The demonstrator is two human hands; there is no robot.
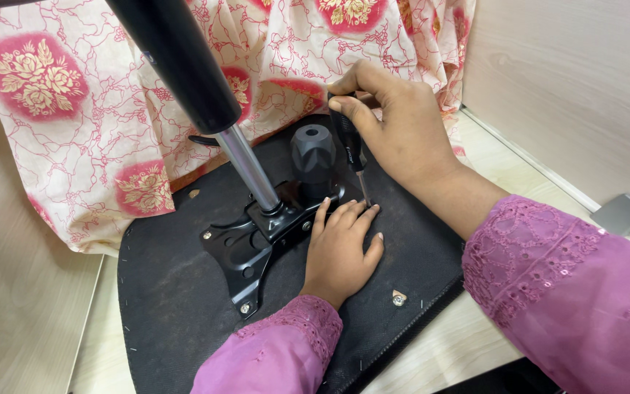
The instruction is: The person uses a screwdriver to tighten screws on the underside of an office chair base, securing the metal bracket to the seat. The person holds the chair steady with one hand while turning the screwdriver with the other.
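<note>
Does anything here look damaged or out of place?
Nothing looks damaged. The black seat base lies underside up, its metal plate and gas cylinder pointing upward. The left hand rests flat beside the plate; the right hand holds a screwdriver upright.

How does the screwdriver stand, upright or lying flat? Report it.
Nearly upright: the right hand holds the screwdriver by its black handle, tip down at the black seat underside beside the left hand fingertips.

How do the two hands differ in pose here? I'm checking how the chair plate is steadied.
The right hand is raised and curled around a black screwdriver, tip pointing down; the left hand lies flat, palm down, on the black seat underside. The left hand's fingers touch the metal plate; the right hand does not touch it. Both wear pink sleeves.
</note>
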